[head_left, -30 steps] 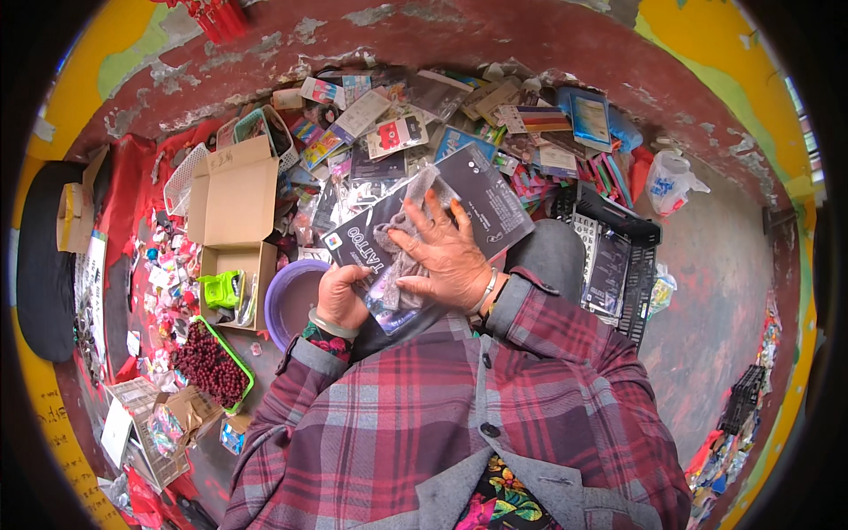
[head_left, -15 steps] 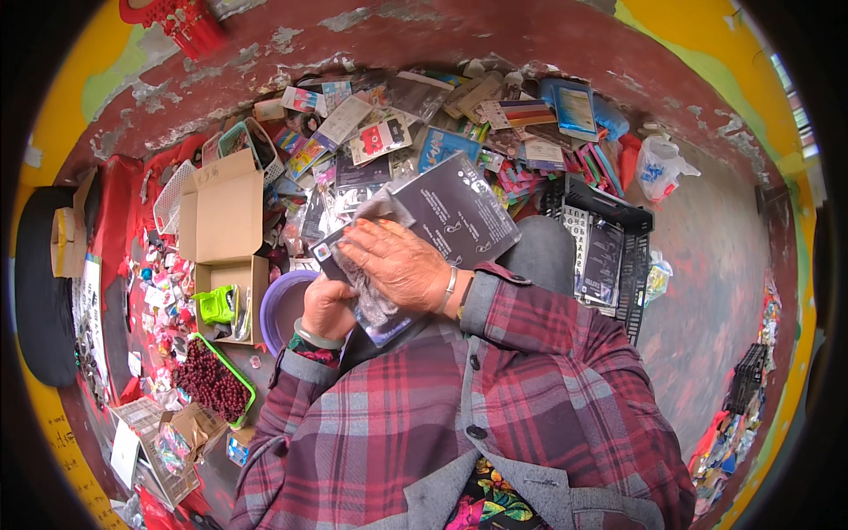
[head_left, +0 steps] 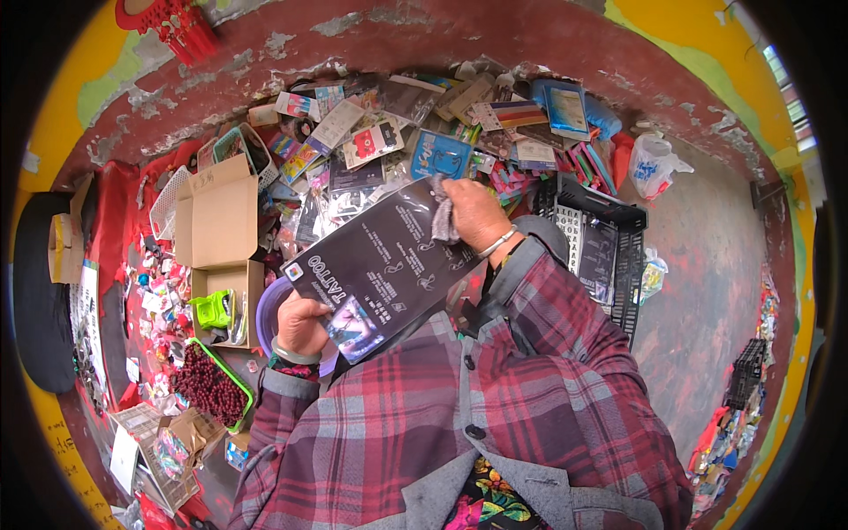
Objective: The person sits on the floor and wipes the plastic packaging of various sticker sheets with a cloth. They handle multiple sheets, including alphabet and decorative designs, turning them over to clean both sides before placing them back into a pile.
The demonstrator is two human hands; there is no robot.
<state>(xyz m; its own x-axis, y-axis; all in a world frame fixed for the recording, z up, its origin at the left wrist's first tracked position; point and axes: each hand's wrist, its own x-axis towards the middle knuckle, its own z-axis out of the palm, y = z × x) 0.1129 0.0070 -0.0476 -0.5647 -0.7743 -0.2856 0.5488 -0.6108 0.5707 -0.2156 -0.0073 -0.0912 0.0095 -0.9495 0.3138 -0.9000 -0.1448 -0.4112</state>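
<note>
A black printed sheet (head_left: 375,252), flat and glossy with white print and a small picture in one corner, lies tilted across my lap. My left hand (head_left: 302,323) grips its lower left edge, thumb on top. At the upper right edge my right hand (head_left: 477,215) is closed round a grey cloth (head_left: 444,216) pressed against the sheet. The fingers beneath the sheet are hidden. Behind the left hand a purple basin (head_left: 268,311) is partly covered.
On the left stand an open cardboard box (head_left: 218,216) and a green-rimmed tray (head_left: 234,382) of dark red beads. Packaged goods (head_left: 375,141) pile up along the wall. A black crate (head_left: 629,225) holding similar sheets stands right of my knee, near a white plastic bag (head_left: 656,165).
My right hand has slid with the cloth from the sheet's left part to its upper right edge. The sheet's printed face is now more exposed, and the left hand sits slightly lower left.
</note>
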